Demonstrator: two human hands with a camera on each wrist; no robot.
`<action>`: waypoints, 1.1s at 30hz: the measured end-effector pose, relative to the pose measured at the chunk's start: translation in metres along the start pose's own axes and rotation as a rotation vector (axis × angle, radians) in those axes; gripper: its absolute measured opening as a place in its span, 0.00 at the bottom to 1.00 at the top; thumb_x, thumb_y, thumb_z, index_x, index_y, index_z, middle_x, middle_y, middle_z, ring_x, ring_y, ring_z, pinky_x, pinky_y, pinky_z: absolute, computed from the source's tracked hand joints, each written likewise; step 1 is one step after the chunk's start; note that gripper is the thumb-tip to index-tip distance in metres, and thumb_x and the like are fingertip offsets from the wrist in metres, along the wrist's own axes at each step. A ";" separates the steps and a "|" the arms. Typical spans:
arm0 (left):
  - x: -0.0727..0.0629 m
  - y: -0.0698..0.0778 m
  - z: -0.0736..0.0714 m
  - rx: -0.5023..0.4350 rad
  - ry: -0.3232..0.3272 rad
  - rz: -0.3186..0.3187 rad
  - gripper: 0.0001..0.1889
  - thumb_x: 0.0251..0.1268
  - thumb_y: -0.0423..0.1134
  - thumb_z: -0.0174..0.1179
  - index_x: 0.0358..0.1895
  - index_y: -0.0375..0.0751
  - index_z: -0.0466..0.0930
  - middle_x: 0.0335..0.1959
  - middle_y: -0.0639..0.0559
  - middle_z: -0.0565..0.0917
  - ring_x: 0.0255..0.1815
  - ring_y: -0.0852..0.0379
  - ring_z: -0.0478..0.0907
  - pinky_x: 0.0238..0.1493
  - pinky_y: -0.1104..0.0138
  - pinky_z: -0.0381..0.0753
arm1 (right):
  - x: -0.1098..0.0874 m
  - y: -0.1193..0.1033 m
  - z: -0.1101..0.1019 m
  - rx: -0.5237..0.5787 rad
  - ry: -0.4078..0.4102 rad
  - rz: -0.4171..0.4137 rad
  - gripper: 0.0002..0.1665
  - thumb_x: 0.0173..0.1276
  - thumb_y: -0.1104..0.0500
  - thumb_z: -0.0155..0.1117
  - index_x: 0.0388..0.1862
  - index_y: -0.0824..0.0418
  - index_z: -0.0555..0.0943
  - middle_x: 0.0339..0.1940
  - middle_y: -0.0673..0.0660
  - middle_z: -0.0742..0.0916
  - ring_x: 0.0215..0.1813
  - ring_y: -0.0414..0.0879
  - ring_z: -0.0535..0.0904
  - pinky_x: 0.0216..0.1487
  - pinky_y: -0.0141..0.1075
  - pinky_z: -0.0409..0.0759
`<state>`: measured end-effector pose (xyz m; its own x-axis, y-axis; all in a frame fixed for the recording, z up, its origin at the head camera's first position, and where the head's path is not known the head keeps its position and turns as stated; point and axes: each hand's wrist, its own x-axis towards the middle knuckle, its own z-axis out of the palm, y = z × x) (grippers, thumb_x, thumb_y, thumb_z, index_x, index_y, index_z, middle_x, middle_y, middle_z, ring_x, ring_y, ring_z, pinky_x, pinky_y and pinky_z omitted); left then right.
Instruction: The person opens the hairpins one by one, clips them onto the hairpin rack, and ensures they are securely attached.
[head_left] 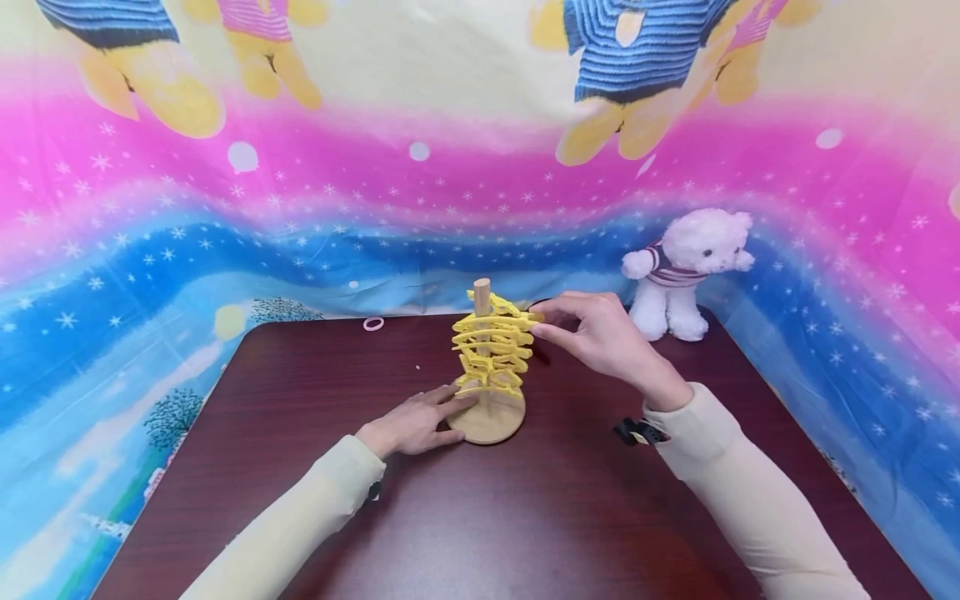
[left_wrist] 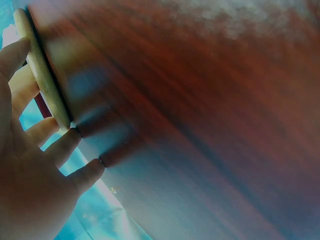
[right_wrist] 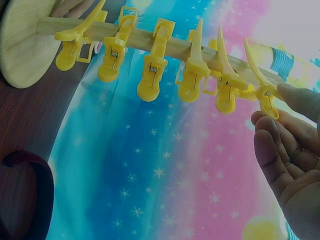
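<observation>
A wooden post point(head_left: 482, 291) stands upright on a round wooden base point(head_left: 493, 427). Several yellow plastic spring clips point(head_left: 491, 339) are stacked along it, one above another. My right hand point(head_left: 600, 333) is at the upper right of the stack. In the right wrist view its thumb and fingers pinch the handle end of the topmost yellow clip point(right_wrist: 266, 100), whose long prong lies by the post. Low on the left, my left hand point(head_left: 416, 419) rests with spread, fairly straight fingers against the base; the left wrist view shows its fingers at the base's rim point(left_wrist: 47, 80).
A white plush bear point(head_left: 678, 275) in a striped top stands at the table's back right corner. A small pink ring point(head_left: 373, 324) lies near the back edge. Behind the post is a dark curved band point(right_wrist: 45, 187). Patterned cloth point(head_left: 420, 242) hangs around the dark table point(head_left: 315, 367).
</observation>
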<state>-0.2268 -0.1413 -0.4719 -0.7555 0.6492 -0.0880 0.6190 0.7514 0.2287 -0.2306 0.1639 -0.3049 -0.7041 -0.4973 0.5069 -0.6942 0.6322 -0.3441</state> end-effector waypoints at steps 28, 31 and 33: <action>0.001 0.000 -0.001 0.012 -0.014 -0.011 0.35 0.73 0.60 0.52 0.79 0.61 0.55 0.80 0.39 0.58 0.77 0.41 0.62 0.73 0.44 0.65 | 0.012 0.005 0.009 0.045 -0.042 0.009 0.17 0.67 0.47 0.70 0.53 0.48 0.87 0.38 0.43 0.89 0.34 0.33 0.82 0.35 0.33 0.80; 0.001 0.001 -0.001 0.016 -0.016 -0.013 0.35 0.73 0.61 0.52 0.80 0.61 0.54 0.80 0.40 0.58 0.77 0.41 0.62 0.73 0.44 0.65 | 0.012 0.006 0.009 0.058 -0.050 0.022 0.17 0.67 0.48 0.70 0.54 0.49 0.87 0.39 0.44 0.89 0.35 0.34 0.84 0.36 0.33 0.81; 0.001 0.001 0.000 0.020 -0.020 -0.015 0.35 0.73 0.61 0.52 0.80 0.62 0.54 0.80 0.40 0.57 0.78 0.41 0.62 0.73 0.45 0.64 | 0.012 0.007 0.009 0.069 -0.058 0.035 0.18 0.67 0.48 0.70 0.54 0.49 0.86 0.39 0.45 0.89 0.36 0.35 0.84 0.37 0.34 0.82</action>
<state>-0.2271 -0.1402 -0.4715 -0.7604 0.6400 -0.1101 0.6120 0.7630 0.2082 -0.2452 0.1569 -0.3087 -0.7344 -0.5105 0.4473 -0.6760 0.6086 -0.4154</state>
